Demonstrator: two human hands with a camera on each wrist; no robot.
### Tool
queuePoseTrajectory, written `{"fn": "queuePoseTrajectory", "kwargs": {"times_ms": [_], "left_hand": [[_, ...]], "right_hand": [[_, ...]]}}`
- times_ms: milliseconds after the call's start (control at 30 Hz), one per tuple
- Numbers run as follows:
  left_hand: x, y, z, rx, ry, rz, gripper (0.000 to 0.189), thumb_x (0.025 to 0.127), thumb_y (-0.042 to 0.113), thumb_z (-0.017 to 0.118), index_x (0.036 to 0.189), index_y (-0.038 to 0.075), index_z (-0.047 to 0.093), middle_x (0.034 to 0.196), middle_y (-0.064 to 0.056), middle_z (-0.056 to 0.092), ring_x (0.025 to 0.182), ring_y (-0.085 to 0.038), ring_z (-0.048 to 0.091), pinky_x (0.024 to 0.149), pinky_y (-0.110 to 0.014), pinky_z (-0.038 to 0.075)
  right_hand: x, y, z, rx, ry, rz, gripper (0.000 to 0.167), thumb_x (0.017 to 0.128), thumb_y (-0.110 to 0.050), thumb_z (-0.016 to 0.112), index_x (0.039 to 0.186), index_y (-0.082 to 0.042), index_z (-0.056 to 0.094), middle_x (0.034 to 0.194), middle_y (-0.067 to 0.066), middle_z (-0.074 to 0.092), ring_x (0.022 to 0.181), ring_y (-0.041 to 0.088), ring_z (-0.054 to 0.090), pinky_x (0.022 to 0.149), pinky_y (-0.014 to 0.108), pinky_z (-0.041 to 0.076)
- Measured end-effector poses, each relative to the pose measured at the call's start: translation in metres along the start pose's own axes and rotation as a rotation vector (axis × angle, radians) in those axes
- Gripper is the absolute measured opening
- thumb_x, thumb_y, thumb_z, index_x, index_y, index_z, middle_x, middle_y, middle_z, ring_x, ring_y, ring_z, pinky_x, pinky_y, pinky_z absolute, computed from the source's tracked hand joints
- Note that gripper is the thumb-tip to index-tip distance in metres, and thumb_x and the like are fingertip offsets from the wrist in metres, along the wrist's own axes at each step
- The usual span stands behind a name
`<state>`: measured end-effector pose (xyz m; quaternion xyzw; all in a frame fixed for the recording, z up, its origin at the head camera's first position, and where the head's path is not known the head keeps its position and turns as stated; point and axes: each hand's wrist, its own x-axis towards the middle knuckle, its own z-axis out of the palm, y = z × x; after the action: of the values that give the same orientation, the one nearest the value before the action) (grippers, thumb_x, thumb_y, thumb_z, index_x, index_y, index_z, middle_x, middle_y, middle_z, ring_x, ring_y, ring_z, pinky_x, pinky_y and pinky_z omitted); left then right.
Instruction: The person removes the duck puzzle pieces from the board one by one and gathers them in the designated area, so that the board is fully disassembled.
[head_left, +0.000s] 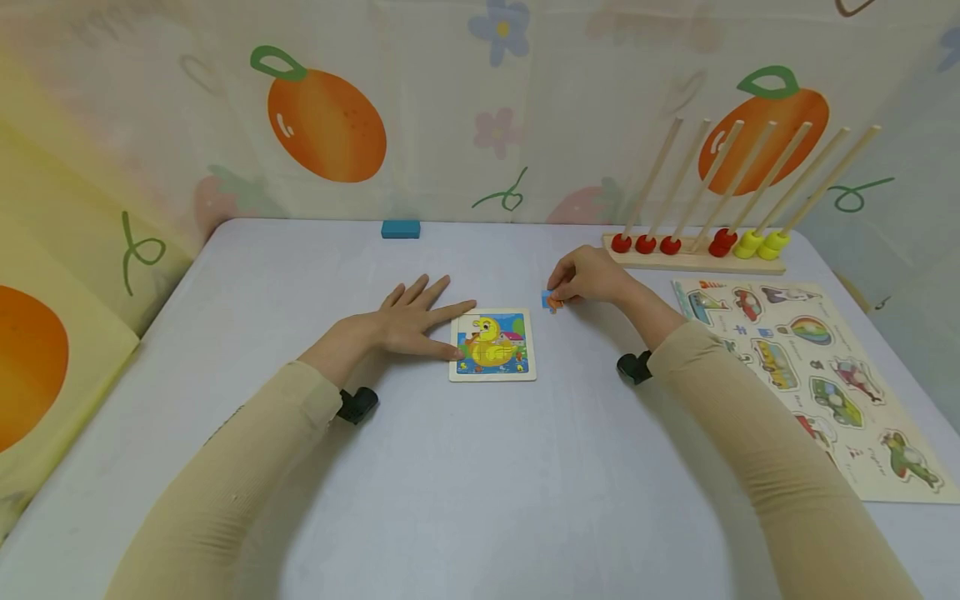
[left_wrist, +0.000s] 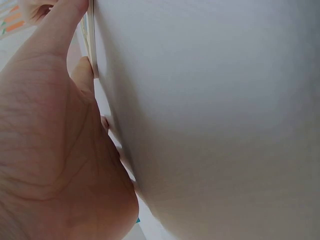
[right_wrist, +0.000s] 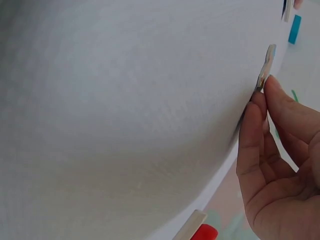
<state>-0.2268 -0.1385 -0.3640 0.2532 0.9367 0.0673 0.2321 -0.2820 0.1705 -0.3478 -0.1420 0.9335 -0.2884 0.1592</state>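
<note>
A small square jigsaw puzzle (head_left: pixel 492 345) with a yellow duck and a pale frame lies on the white table. My left hand (head_left: pixel 416 321) is spread at its left side, thumb and index finger touching the frame's edge. In the left wrist view the palm (left_wrist: pixel 55 140) faces the table and the fingers are straight. To the right of the puzzle, my right hand (head_left: pixel 588 277) pinches a small blue and orange puzzle piece (head_left: pixel 551 302) between thumb and fingers. The right wrist view shows this piece (right_wrist: pixel 266 65) edge-on, tilted up at the fingertips.
A blue block (head_left: pixel 401 229) lies at the table's back edge. At the back right stands a wooden peg rack (head_left: pixel 693 260) with red and yellow beads. A picture board (head_left: pixel 806 383) with vehicles lies at the right, partly under the right sleeve (head_left: pixel 757 450).
</note>
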Motion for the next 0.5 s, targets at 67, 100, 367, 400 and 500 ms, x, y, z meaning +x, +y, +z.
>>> {"fn": "queuePoseTrajectory", "kwargs": {"times_ms": [67, 100, 367, 400, 500], "left_hand": [[0.0, -0.0003, 0.0, -0.001, 0.001, 0.002, 0.085, 0.087, 0.067, 0.054, 0.157, 0.042, 0.013, 0.169, -0.008, -0.013, 0.155, -0.04, -0.016, 0.123, -0.064, -0.005], [-0.0001, -0.0004, -0.0001, 0.0, 0.0, 0.002, 0.085, 0.087, 0.067, 0.054, 0.157, 0.042, 0.013, 0.169, -0.008, -0.013, 0.155, -0.04, -0.016, 0.123, -0.063, -0.005], [-0.0005, -0.0001, -0.0009, 0.007, -0.004, 0.003, 0.085, 0.087, 0.068, 0.053, 0.157, 0.043, 0.013, 0.169, -0.008, -0.013, 0.155, -0.04, -0.016, 0.123, -0.063, -0.006], [-0.0003, -0.0002, -0.0009, 0.009, -0.003, 0.003, 0.085, 0.087, 0.068, 0.054, 0.157, 0.043, 0.013, 0.169, -0.008, -0.013, 0.155, -0.04, -0.016, 0.123, -0.064, -0.006], [0.0005, -0.0004, -0.0004, 0.013, -0.001, 0.004, 0.085, 0.087, 0.068, 0.053, 0.157, 0.042, 0.013, 0.169, -0.008, -0.013, 0.155, -0.04, -0.016, 0.123, -0.064, -0.006]], "right_hand": [[0.0002, 0.0001, 0.0, -0.005, 0.003, 0.001, 0.014, 0.088, -0.011, 0.073, 0.098, -0.001, 0.074, 0.083, 0.009, 0.07, 0.068, 0.016, 0.058, 0.062, 0.019, 0.049], [0.0002, 0.0, 0.0001, -0.006, 0.002, 0.002, 0.014, 0.088, -0.011, 0.073, 0.098, -0.001, 0.074, 0.083, 0.009, 0.07, 0.068, 0.016, 0.058, 0.062, 0.019, 0.049], [0.0, 0.0009, -0.002, -0.012, 0.027, -0.001, 0.012, 0.09, -0.015, 0.071, 0.097, -0.005, 0.073, 0.08, 0.007, 0.068, 0.069, 0.018, 0.057, 0.064, 0.022, 0.048], [-0.0001, 0.0009, -0.0027, -0.013, 0.037, -0.001, 0.012, 0.09, -0.016, 0.072, 0.097, -0.006, 0.073, 0.08, 0.006, 0.068, 0.068, 0.018, 0.057, 0.064, 0.023, 0.047], [-0.0001, 0.0005, -0.0046, -0.019, 0.063, -0.007, 0.013, 0.091, -0.017, 0.07, 0.098, -0.006, 0.073, 0.081, 0.007, 0.067, 0.069, 0.018, 0.057, 0.064, 0.024, 0.046]]}}
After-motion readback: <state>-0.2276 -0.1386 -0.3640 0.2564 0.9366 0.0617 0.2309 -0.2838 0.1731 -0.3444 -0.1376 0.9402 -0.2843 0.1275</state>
